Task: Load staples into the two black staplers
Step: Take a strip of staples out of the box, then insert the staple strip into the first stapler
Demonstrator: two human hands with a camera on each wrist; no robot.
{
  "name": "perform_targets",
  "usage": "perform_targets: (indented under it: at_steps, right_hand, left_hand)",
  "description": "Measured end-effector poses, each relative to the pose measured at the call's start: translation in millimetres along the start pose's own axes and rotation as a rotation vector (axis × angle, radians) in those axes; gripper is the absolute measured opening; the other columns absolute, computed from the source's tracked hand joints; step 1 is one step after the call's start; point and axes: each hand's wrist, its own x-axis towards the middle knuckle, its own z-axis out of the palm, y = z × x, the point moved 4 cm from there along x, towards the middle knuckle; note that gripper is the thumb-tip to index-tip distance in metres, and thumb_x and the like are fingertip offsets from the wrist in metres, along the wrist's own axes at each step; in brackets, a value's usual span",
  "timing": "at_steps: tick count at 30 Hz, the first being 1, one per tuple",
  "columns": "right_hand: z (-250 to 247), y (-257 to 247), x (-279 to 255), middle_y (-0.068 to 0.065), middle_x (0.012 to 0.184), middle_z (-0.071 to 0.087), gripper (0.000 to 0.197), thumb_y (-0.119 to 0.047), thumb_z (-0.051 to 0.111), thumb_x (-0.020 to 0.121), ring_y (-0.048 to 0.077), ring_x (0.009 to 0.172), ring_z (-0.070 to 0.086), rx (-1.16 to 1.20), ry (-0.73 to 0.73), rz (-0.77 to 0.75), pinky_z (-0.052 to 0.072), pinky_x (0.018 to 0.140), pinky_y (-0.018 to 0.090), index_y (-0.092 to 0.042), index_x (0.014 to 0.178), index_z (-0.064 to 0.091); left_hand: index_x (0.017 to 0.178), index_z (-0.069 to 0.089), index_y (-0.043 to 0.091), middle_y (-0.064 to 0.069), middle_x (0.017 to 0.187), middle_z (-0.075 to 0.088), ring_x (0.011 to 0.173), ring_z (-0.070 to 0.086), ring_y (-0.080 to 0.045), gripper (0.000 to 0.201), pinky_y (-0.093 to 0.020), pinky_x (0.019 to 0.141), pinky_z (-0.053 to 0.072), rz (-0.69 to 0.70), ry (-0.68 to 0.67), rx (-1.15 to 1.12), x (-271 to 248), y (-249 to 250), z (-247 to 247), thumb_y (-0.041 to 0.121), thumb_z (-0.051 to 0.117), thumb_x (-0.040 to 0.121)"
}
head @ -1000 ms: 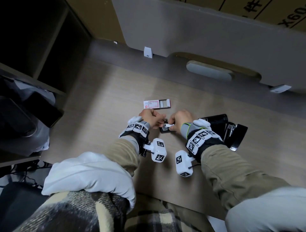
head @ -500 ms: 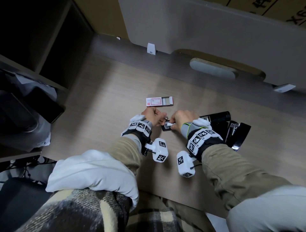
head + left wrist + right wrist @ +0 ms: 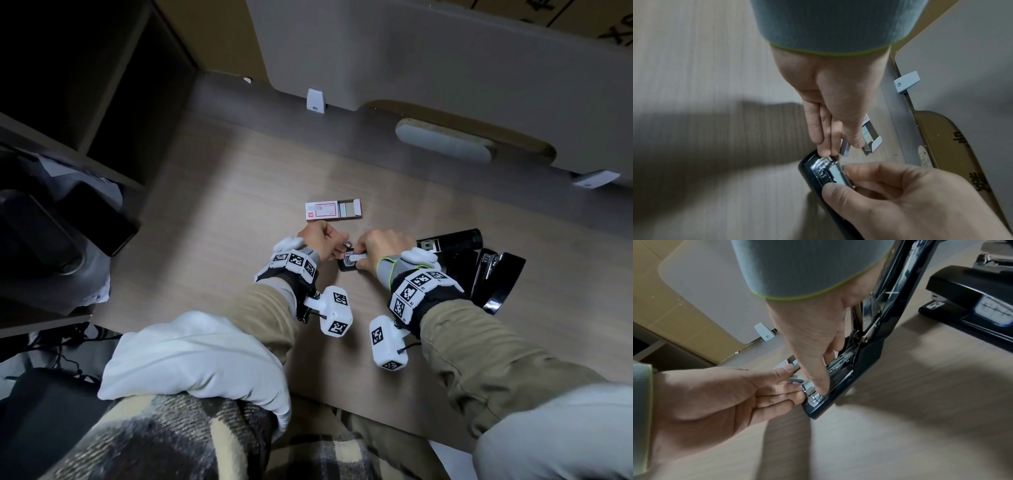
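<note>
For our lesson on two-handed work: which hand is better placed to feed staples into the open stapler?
Left. The left hand pinches a staple strip by the open stapler; the right hand grips its magazine.

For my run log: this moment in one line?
stapler open | left hand pinches strip at its front | right hand grips stapler | second stapler closed

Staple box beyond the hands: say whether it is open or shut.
Open. The staple box has its inner tray slid out to the right, showing grey staples inside.

Wood-grain desk (image 3: 239, 178), grey partition (image 3: 445, 61), dark shelving (image 3: 102, 85).
</note>
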Motion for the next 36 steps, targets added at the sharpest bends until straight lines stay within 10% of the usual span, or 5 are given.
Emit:
perform_targets:
  at_steps: [4,10,16,27,36]
  right_hand:
    - [-4.7,-0.4,0.9,-0.003,0.113,0.069,0.044,-0.041,0.077,0.077,0.025,0.107,0.064,0.057,0.031,-0.037,0.046,0.081,0.028,-0.034,0.118,0.063]
    - [-8.7,-0.8,6.4,-0.008,0.096,0.070,0.031,-0.018,0.070,0.078,0.019,0.093,0.066,0.286,0.048,-0.012,0.052,0.079,0.028,-0.031,0.103,0.057]
    - [-13.9,6.3,3.6,-0.015,0.078,0.068,0.021,-0.033,0.075,0.073,0.010,0.081,0.065,0.456,0.129,-0.016,0.049,0.069,0.026,-0.031,0.089,0.062]
    - [-22.3,13.3,8.8,-0.007,0.092,0.071,0.018,-0.029,0.077,0.077,0.020,0.092,0.064,0.275,0.122,-0.002,0.051,0.079,0.028,-0.027,0.092,0.067]
    - [-29.5,36.1,15.6,0.000,0.088,0.073,0.010,-0.020,0.073,0.072,0.025,0.085,0.068,0.098,0.100,0.112,0.054,0.073,0.027,-0.026,0.079,0.070]
  left_hand:
    - [0.078,0.050,0.012,-0.020,0.089,0.075,0.075,0.072,-0.028,0.027,-0.045,0.082,0.061,0.006,-0.057,0.004,-2.8,2.4,-1.3,0.025,0.069,0.092]
    - [0.075,0.052,0.013,-0.016,0.085,0.076,0.081,0.075,-0.030,0.030,-0.043,0.079,0.062,-0.006,-0.024,-0.009,-4.8,9.6,-6.3,0.031,0.070,0.091]
    - [0.067,0.052,0.015,-0.008,0.072,0.073,0.076,0.075,-0.023,0.034,-0.037,0.078,0.062,0.009,-0.076,0.025,-6.0,12.2,-1.6,0.031,0.072,0.090]
    - [0.076,0.060,0.023,0.005,0.074,0.066,0.068,0.058,-0.014,0.043,-0.035,0.075,0.055,-0.003,-0.014,0.178,-3.3,11.5,1.1,0.054,0.084,0.060]
    - [0.087,0.048,0.017,-0.013,0.091,0.064,0.074,0.065,-0.028,0.058,-0.040,0.063,0.062,-0.217,-0.066,0.317,-13.7,-0.7,31.6,0.047,0.089,0.058]
